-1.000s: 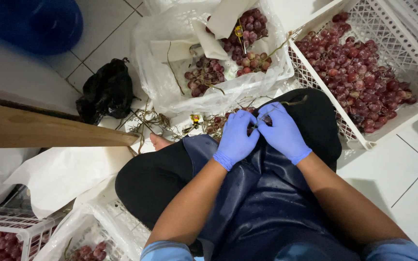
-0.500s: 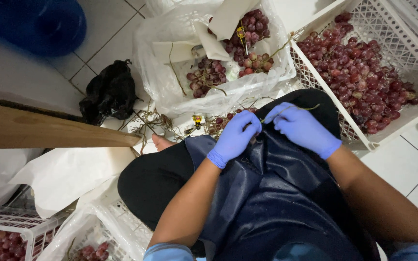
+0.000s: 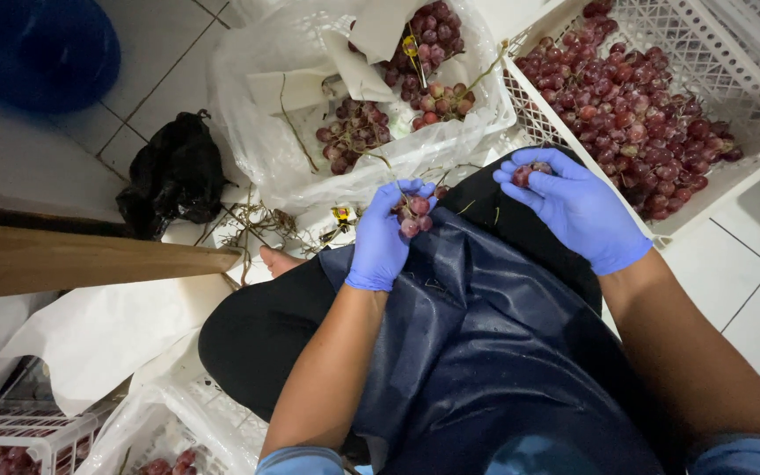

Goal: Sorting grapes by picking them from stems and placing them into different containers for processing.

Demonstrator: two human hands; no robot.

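centre frame: gloved left hand [image 3: 387, 237] pinches a small grape bunch [image 3: 415, 213]; right hand [image 3: 573, 207], fingers curled, cups loose grapes [image 3: 528, 172] beside the white crate [image 3: 749, 149].

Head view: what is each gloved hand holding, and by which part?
Left hand: small grape cluster, pinched at its stem end. Right hand: loose red grapes between thumb and fingers.
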